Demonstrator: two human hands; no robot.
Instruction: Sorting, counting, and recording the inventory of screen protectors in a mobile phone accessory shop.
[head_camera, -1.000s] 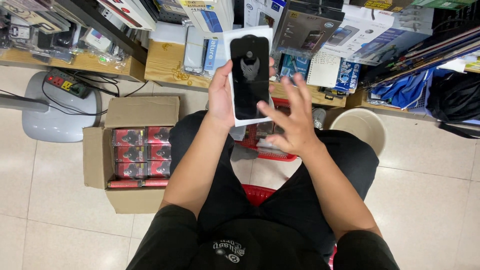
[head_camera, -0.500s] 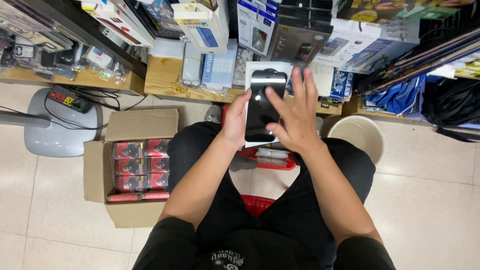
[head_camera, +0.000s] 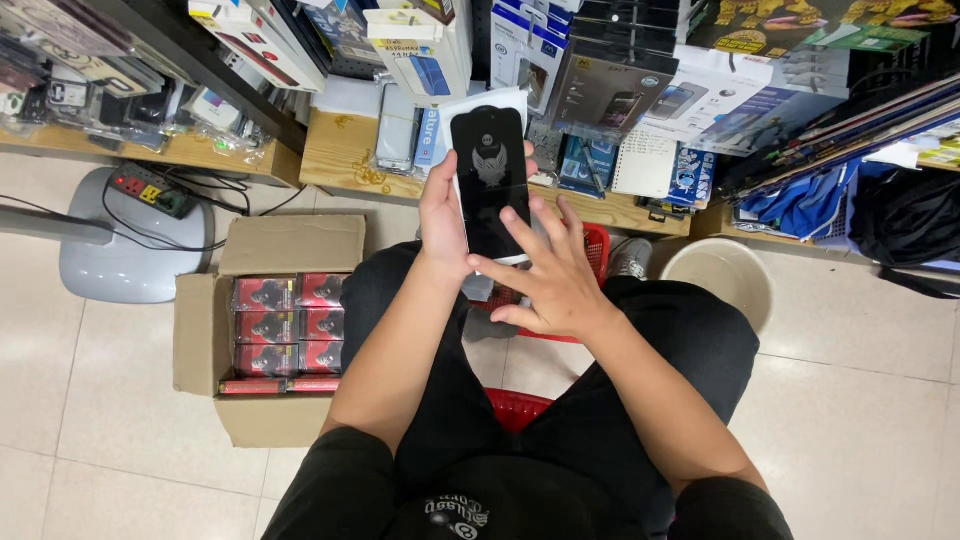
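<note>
My left hand (head_camera: 445, 215) grips a black flat screen-protector sheet (head_camera: 490, 180) with a pale emblem, held upright in front of me with a white backing card behind it. My right hand (head_camera: 550, 275) is spread just below and right of it, fingertips touching the sheet's lower edge. I sit with black-clad knees apart above a red basket (head_camera: 520, 405).
An open cardboard box (head_camera: 200, 335) of red-and-black packs sits on the tiled floor at my left. A low wooden shelf (head_camera: 345, 155) holds boxed accessories ahead. A beige bucket (head_camera: 725, 275) stands at right, a grey fan base (head_camera: 120, 265) with a power strip (head_camera: 150, 190) at left.
My right hand has slid down from covering the sheet's face to its lower edge, uncovering the emblem. The left hand keeps the sheet raised at about the same place.
</note>
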